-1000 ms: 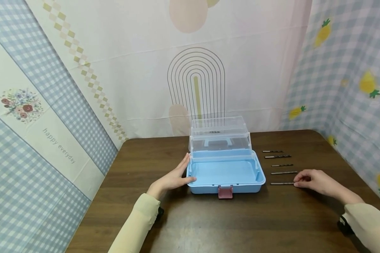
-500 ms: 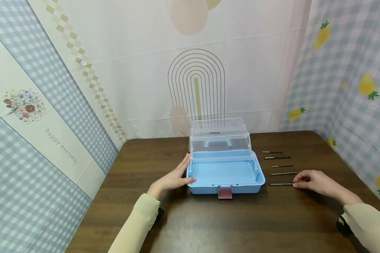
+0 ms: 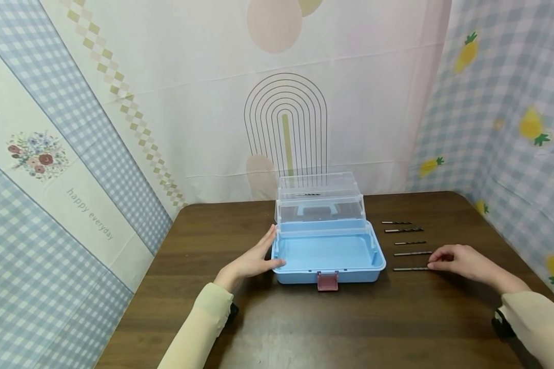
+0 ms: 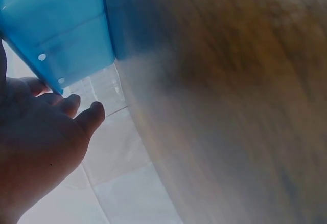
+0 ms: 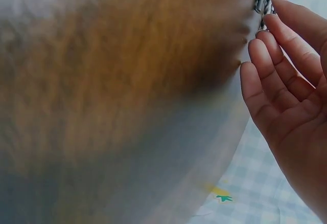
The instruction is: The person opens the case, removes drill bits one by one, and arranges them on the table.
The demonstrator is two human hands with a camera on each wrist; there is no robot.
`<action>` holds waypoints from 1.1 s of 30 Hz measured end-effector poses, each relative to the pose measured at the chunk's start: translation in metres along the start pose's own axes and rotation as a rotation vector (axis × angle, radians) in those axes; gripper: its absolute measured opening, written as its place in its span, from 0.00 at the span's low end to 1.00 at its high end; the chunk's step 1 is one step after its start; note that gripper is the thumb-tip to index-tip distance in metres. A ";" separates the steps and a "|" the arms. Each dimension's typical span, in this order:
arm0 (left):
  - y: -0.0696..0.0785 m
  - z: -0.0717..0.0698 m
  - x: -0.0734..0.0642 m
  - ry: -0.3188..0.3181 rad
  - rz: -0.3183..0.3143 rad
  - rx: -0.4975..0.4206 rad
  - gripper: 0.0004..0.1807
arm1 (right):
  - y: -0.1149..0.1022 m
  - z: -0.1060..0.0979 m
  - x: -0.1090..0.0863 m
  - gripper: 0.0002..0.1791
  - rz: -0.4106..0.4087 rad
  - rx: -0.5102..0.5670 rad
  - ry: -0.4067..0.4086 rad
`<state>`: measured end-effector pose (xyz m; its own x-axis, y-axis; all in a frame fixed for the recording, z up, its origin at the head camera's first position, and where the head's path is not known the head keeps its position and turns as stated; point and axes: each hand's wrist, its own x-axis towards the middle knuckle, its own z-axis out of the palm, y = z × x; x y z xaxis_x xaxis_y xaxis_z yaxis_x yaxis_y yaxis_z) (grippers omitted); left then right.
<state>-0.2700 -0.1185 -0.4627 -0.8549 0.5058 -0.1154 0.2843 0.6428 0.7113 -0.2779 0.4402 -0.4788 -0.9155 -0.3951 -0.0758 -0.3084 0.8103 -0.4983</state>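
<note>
In the head view, a light blue toolbox (image 3: pixel 328 277) stands with its clear trays (image 3: pixel 320 210) and lid raised behind it. My left hand (image 3: pixel 249 264) rests on its left side, fingers along the outside wall and thumb over the rim. The left wrist view shows the fingers by the blue wall (image 4: pixel 61 24). At right, my right hand (image 3: pixel 463 266) pinches the right end of the nearest drill bit (image 3: pixel 411 269) between thumb and fingertips; the bit lies flat on the table. In the right wrist view, the fingertips are at the twisted bits (image 5: pixel 261 1), which are partly cut off.
Several other drill bits lie in a column right of the toolbox, among them a thick dark one (image 3: pixel 403 230). A dark bit (image 3: pixel 308 194) shows through the clear upper part. A reddish latch (image 3: pixel 328 282) hangs at the front. Patterned cloth (image 3: pixel 203 102) hangs behind the wooden table (image 3: pixel 332 328).
Hardly anything moves. My right thumb and fingers shift slightly at the end of the nearest drill bit. The left hand stays on the toolbox, and the head view tilts a little.
</note>
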 end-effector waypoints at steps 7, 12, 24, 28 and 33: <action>0.000 0.000 0.001 0.024 0.006 0.025 0.53 | 0.000 -0.015 0.006 0.13 0.005 -0.029 0.039; 0.000 0.000 0.001 0.033 0.013 0.045 0.53 | -0.003 -0.031 0.014 0.15 0.002 -0.032 0.069; -0.003 0.000 0.000 0.023 0.016 0.052 0.54 | -0.031 -0.082 0.039 0.18 -0.005 -0.052 0.154; -0.002 -0.001 0.000 0.027 0.014 0.050 0.54 | -0.043 -0.099 0.051 0.16 -0.031 -0.055 0.198; -0.001 -0.002 0.001 0.023 0.016 0.049 0.54 | -0.062 -0.116 0.066 0.18 -0.033 -0.044 0.207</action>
<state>-0.2721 -0.1202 -0.4623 -0.8594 0.5037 -0.0877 0.3189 0.6622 0.6781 -0.3493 0.4138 -0.3526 -0.9369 -0.3280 0.1207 -0.3457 0.8184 -0.4590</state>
